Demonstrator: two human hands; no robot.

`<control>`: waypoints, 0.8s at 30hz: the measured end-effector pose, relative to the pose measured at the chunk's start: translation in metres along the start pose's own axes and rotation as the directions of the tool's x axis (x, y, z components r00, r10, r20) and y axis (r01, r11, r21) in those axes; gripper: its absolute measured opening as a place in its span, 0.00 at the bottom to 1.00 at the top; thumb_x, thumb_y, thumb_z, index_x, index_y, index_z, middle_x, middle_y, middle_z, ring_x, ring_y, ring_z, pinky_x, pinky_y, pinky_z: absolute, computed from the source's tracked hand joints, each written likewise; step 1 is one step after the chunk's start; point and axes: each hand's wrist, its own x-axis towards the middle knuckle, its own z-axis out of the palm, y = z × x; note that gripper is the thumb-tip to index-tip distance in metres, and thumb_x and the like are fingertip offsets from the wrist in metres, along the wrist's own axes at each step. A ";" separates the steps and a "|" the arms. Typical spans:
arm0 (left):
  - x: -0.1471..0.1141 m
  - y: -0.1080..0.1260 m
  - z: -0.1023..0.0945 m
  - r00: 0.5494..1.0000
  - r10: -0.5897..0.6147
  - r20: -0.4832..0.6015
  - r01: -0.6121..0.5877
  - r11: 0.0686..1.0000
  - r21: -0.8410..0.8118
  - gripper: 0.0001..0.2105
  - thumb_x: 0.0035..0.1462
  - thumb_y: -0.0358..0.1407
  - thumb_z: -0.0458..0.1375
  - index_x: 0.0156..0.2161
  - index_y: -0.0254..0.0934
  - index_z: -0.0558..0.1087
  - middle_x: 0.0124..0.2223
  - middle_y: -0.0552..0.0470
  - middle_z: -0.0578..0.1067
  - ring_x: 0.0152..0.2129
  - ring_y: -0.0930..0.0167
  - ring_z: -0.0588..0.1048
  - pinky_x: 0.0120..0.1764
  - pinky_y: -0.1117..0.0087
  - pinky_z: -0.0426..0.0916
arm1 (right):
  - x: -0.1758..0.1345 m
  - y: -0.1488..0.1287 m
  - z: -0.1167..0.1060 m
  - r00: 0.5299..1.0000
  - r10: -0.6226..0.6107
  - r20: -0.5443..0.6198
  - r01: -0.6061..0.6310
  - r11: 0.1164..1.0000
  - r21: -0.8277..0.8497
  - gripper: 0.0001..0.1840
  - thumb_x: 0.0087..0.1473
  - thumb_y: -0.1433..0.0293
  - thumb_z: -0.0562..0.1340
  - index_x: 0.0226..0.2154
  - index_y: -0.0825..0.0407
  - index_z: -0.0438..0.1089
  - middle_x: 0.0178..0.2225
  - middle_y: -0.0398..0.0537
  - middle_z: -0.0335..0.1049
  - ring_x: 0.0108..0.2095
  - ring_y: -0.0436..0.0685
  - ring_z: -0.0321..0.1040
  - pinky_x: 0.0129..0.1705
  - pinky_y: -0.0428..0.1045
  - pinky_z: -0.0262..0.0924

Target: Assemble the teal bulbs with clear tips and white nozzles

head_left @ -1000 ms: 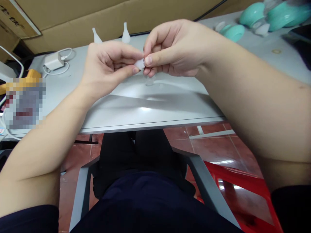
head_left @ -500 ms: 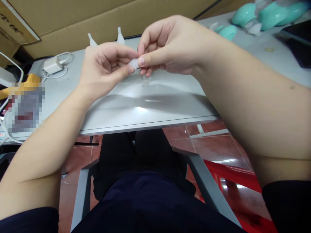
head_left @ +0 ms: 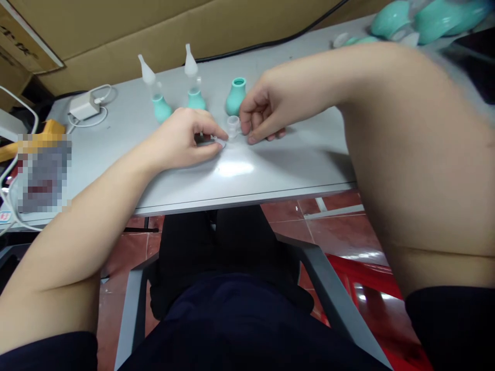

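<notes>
A small clear plastic connector stands on the table with its round opening upward, between my hands. My left hand pinches a small whitish translucent piece between thumb and forefinger, close beside the connector's base; most of that piece is hidden. On the other side my right hand has its fingers curled, with thumb and fingertips slightly apart at the connector's side stub. Whether they touch the stub is unclear. Just behind stands a teal bulb with an open neck.
Two teal bulbs with clear middles and white pointed tips, a left one and a right one, stand behind my left hand. More teal bulbs lie at the back right. A white adapter with cable sits left. A black cable runs along the back.
Both hands have come down to the table and drawn apart; the whitish piece they held together is now in my left hand. The teal bulbs behind have come into view.
</notes>
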 end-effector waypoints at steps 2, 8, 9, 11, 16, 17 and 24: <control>0.001 -0.001 0.001 1.000 -0.013 -0.011 0.013 1.000 -0.008 0.13 0.66 0.38 0.70 0.51 0.44 0.96 0.51 0.44 0.93 0.49 0.55 0.89 0.50 0.56 0.85 | 0.006 0.008 0.004 0.998 -0.053 0.019 0.052 0.997 0.060 0.14 0.61 0.88 0.84 0.38 0.54 0.91 0.24 0.36 0.79 0.19 0.45 0.67 0.22 0.45 0.51; 0.008 -0.004 0.003 0.991 -0.107 -0.080 0.102 0.993 -0.068 0.09 0.71 0.47 0.75 0.46 0.46 0.92 0.43 0.44 0.91 0.39 0.56 0.87 0.44 0.52 0.84 | 0.001 0.006 0.002 0.999 0.035 0.024 -0.036 0.998 0.042 0.11 0.65 0.86 0.82 0.37 0.56 0.90 0.22 0.33 0.77 0.17 0.43 0.63 0.22 0.45 0.45; 0.011 -0.004 0.005 0.987 -0.114 -0.112 0.104 0.991 -0.085 0.09 0.69 0.47 0.77 0.47 0.46 0.91 0.44 0.44 0.91 0.40 0.55 0.87 0.47 0.51 0.85 | -0.001 0.004 0.001 0.999 0.020 0.036 -0.021 0.999 0.027 0.10 0.66 0.85 0.81 0.38 0.56 0.90 0.23 0.33 0.77 0.18 0.43 0.64 0.22 0.45 0.45; 0.018 -0.003 0.009 0.981 -0.104 -0.167 0.088 0.991 -0.097 0.12 0.65 0.45 0.81 0.50 0.46 0.89 0.48 0.45 0.91 0.45 0.53 0.89 0.53 0.50 0.86 | -0.004 -0.002 -0.001 0.998 0.008 0.059 -0.008 1.000 0.007 0.10 0.69 0.86 0.78 0.40 0.56 0.91 0.24 0.35 0.79 0.20 0.43 0.63 0.24 0.45 0.46; 0.027 0.006 0.019 0.983 -0.092 -0.157 0.092 0.996 -0.008 0.06 0.64 0.37 0.76 0.45 0.46 0.88 0.45 0.47 0.91 0.43 0.54 0.89 0.53 0.51 0.85 | -0.006 -0.021 0.003 0.974 0.226 0.007 -0.224 0.970 -0.090 0.13 0.70 0.88 0.74 0.41 0.56 0.90 0.25 0.35 0.80 0.21 0.44 0.61 0.29 0.45 0.51; 0.027 0.008 0.020 0.983 -0.096 -0.158 0.097 0.995 -0.003 0.05 0.64 0.36 0.74 0.44 0.46 0.88 0.43 0.48 0.91 0.42 0.55 0.88 0.52 0.52 0.85 | -0.006 -0.024 0.004 0.970 0.241 -0.003 -0.240 0.966 -0.091 0.14 0.70 0.88 0.74 0.40 0.56 0.89 0.25 0.35 0.79 0.21 0.44 0.63 0.28 0.45 0.51; 0.021 0.005 0.025 0.955 -0.070 -0.287 0.031 0.990 -0.139 0.02 0.66 0.35 0.72 0.40 0.45 0.84 0.39 0.48 0.89 0.38 0.58 0.87 0.46 0.57 0.84 | -0.010 -0.026 0.001 0.992 0.128 0.005 -0.127 0.984 -0.127 0.12 0.70 0.84 0.74 0.38 0.54 0.87 0.27 0.34 0.81 0.23 0.46 0.70 0.31 0.46 0.57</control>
